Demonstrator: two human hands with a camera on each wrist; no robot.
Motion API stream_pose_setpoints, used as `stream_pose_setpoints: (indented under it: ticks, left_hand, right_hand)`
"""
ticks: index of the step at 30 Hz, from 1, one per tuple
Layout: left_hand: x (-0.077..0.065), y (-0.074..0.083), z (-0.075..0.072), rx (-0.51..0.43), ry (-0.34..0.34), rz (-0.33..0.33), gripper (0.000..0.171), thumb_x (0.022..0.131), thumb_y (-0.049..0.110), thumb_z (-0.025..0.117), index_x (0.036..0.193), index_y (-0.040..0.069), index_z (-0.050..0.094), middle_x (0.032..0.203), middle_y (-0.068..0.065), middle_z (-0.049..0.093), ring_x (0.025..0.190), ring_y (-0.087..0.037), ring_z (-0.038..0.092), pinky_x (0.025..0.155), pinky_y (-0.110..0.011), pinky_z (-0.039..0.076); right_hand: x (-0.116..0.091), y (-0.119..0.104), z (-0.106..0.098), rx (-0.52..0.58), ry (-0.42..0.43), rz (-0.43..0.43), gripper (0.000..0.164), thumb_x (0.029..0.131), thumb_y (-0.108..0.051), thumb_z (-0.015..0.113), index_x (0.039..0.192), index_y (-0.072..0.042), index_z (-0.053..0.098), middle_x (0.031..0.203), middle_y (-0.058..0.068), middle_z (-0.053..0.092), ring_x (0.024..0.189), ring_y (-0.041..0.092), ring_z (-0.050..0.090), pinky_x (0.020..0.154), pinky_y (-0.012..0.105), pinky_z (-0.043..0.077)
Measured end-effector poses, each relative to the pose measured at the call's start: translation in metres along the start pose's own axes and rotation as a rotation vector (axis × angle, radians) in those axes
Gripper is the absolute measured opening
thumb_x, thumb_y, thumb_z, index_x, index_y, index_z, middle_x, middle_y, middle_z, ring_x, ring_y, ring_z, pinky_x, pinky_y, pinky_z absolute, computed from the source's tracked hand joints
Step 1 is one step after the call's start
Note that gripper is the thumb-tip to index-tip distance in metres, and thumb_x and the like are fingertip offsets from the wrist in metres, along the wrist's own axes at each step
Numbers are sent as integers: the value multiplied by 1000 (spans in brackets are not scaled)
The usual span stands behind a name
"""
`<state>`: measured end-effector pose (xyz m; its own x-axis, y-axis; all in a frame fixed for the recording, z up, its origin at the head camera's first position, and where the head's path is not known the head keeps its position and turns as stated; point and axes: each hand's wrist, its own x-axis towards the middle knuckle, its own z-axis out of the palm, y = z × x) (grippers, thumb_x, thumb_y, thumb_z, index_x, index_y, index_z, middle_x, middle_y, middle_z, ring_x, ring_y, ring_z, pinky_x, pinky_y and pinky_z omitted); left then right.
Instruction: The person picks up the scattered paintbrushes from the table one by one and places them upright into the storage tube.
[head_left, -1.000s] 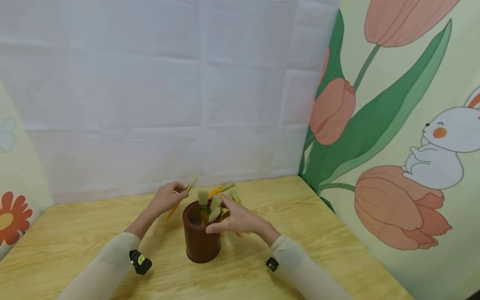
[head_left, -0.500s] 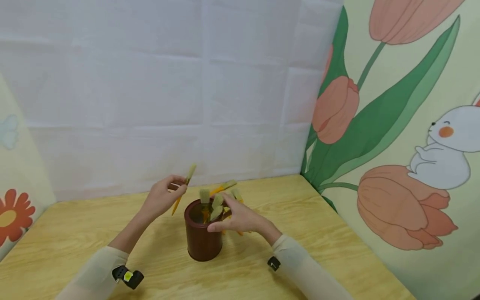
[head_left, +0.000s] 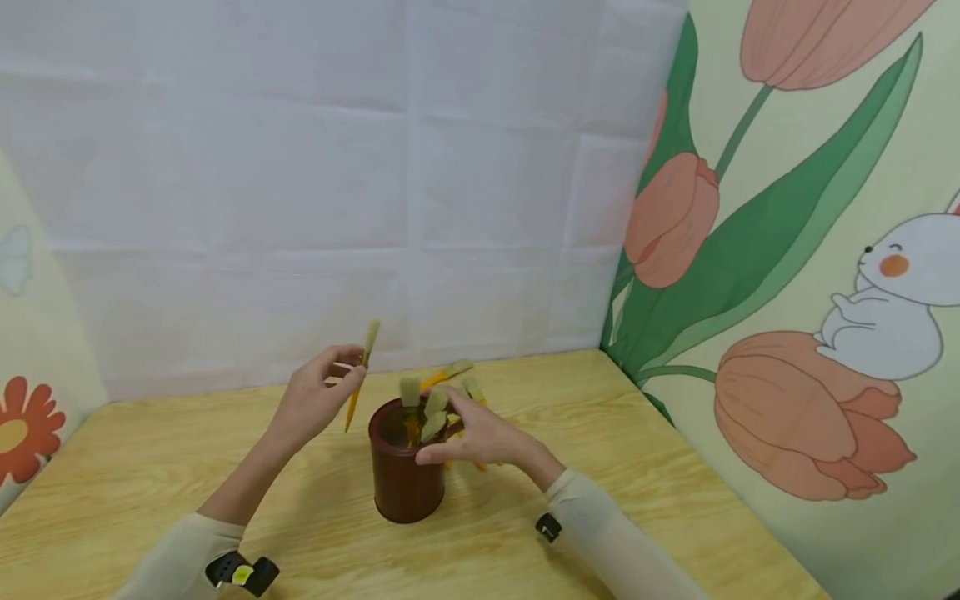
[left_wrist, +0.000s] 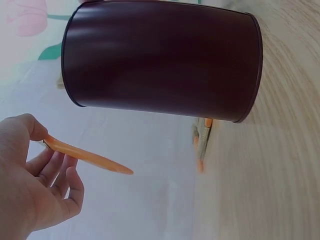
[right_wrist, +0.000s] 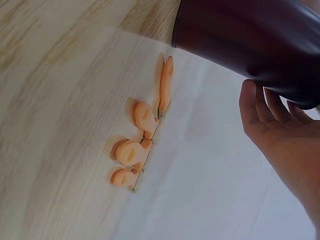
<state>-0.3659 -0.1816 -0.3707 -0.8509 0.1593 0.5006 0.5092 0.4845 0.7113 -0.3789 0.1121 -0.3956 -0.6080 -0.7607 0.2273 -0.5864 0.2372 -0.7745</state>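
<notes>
My left hand pinches a paintbrush between thumb and fingers, left of a dark red-brown brush pot. The brush is nearly upright, pale bristles on top and orange handle pointing down. In the left wrist view its handle points toward the pot. Three paintbrushes stand in the pot, bristles up, leaning toward its right side. My right hand holds the pot at the rim on the right, thumb in front and fingers behind. The right wrist view has its fingertips against the pot's wall.
Behind and right of the pot, more paintbrushes lie on the wood-grain table. Their orange handles lie in a row in the right wrist view. A white sheet hangs behind; a tulip-patterned panel stands on the right.
My left hand has lifted the paintbrush from behind the pot and drawn it slightly left, turning it more upright. The right hand and the pot stay in place.
</notes>
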Motion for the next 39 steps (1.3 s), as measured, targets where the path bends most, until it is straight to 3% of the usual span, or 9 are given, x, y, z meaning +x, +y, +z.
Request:
stream_pose_setpoints:
  ticks: [5, 15, 22, 25, 30, 35, 39]
  left_hand:
    - [-2, 9, -5, 11, 9, 28, 41, 106, 34, 57, 138, 8, 58, 122, -8, 66, 108, -24, 60, 90, -50, 49]
    - [-5, 40, -13, -52, 13, 25, 36, 104, 32, 62, 134, 11, 58, 126, -4, 61, 112, -19, 58, 93, -45, 48]
    - [-13, 63, -17, -121, 36, 34, 39, 103, 28, 65, 134, 7, 58, 126, -5, 59, 111, -16, 61, 92, -24, 49]
    - [-15, 68, -16, -175, 38, 42, 37, 103, 25, 66, 132, 3, 57, 123, -9, 62, 111, -18, 63, 91, -23, 51]
    - [-16, 68, -11, -223, -25, 46, 31, 103, 23, 65, 129, 6, 60, 119, -9, 67, 109, -20, 66, 89, -27, 53]
    - [-17, 60, -4, -184, -145, 24, 31, 104, 25, 64, 132, 12, 60, 121, -5, 66, 111, -20, 66, 92, -39, 53]
    - [-16, 53, 4, -127, -199, 2, 25, 101, 21, 66, 126, 15, 62, 118, -5, 66, 109, -24, 66, 90, -48, 52]
  right_hand:
    - [0, 1, 0, -1, -2, -4, 75, 89, -56, 74, 148, -28, 38, 132, -5, 54, 114, 11, 59, 96, 42, 50]
    - [2, 1, -4, 9, 3, -23, 78, 87, -57, 76, 149, -27, 38, 134, -4, 51, 116, 12, 57, 97, 52, 49]
    - [-1, 2, -3, 28, -3, -6, 81, 86, -59, 76, 149, -25, 38, 135, -5, 50, 118, 12, 56, 98, 54, 47]
    - [-2, 3, -2, 27, -6, 1, 80, 87, -59, 75, 149, -25, 38, 134, -5, 52, 116, 12, 57, 98, 52, 48]
    - [-1, 3, -1, 27, -7, 4, 77, 88, -54, 76, 149, -26, 38, 133, -5, 54, 114, 13, 59, 96, 46, 50]
    - [-1, 3, -1, 33, -7, 6, 77, 89, -52, 77, 150, -27, 38, 135, -5, 53, 116, 12, 59, 97, 43, 50]
    - [-2, 3, -1, 38, -8, 4, 76, 89, -52, 76, 150, -27, 38, 136, -5, 52, 117, 12, 58, 95, 38, 50]
